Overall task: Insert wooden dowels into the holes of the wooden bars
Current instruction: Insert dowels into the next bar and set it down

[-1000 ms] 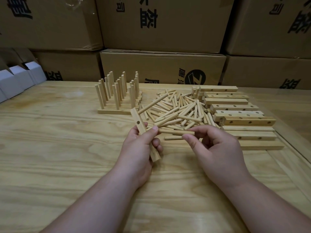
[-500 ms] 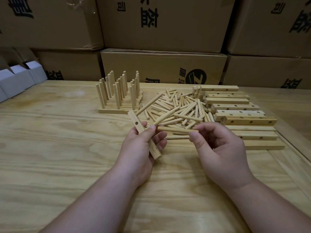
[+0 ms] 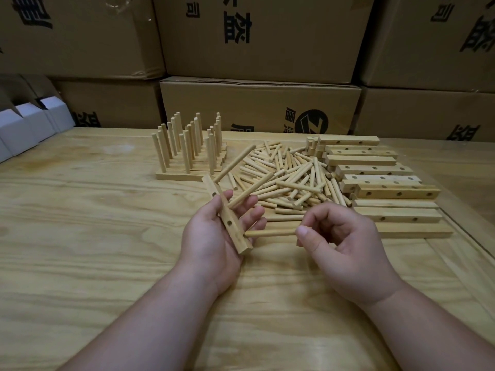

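Observation:
My left hand (image 3: 211,236) holds a short wooden bar (image 3: 232,228) tilted across its palm, thumb over the bar's upper part and fingers spread behind it. Two dowels stick out of the bar toward the upper right: one near its top end (image 3: 235,163) and one at its middle (image 3: 250,193). An open hole shows lower down on the bar. My right hand (image 3: 345,245) pinches a third dowel (image 3: 270,233) lying level, its left tip touching the bar's lower end.
Loose dowels lie in a pile (image 3: 289,178) beyond my hands. Stacked drilled bars (image 3: 375,180) sit to its right. Finished bars with upright dowels (image 3: 187,153) stand at the back left. Cardboard boxes (image 3: 259,108) wall the table's far edge; white boxes (image 3: 24,127) stand far left.
My right hand has brought a dowel from the pile down and toward me, to the bar's lower end. My left hand has lowered and turned the bar, so its holes face me.

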`<state>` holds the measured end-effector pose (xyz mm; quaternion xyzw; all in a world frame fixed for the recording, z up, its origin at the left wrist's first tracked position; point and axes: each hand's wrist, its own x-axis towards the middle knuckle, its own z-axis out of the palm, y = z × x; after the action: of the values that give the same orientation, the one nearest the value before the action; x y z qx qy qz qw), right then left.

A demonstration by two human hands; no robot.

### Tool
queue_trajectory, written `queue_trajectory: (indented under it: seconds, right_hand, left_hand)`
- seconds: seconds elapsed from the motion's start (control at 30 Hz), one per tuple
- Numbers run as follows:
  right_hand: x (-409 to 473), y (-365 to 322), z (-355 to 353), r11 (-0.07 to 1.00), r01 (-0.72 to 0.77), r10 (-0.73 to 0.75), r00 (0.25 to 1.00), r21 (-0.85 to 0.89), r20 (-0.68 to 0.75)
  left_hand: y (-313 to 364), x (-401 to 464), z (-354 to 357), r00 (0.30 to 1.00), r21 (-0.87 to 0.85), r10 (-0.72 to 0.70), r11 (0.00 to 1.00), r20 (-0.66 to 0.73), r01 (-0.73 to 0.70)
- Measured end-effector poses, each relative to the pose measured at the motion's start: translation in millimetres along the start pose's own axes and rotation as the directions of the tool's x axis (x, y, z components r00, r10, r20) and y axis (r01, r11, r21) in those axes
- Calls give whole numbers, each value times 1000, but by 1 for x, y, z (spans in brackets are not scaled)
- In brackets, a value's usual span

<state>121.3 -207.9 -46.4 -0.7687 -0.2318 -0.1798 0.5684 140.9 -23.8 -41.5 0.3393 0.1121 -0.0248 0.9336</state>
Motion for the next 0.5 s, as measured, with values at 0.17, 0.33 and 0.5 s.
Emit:
queue_trajectory:
  seconds: [0.17,0.33,0.5]
  right_hand:
    - [0,-3,-1,1000,-9,7,999,20,52]
    - [-1,-5,-1,999,-2,-2,996,41,85]
    - [0,-2,0,1000,-20,20,996,4,88]
  left_hand:
    - [0,-1,-1,1000,30,5,1000,10,-6]
    - [-3,1,0,999,69,47,996,2,-47]
    - [-3,1,-1,998,94,60,994,4,-60]
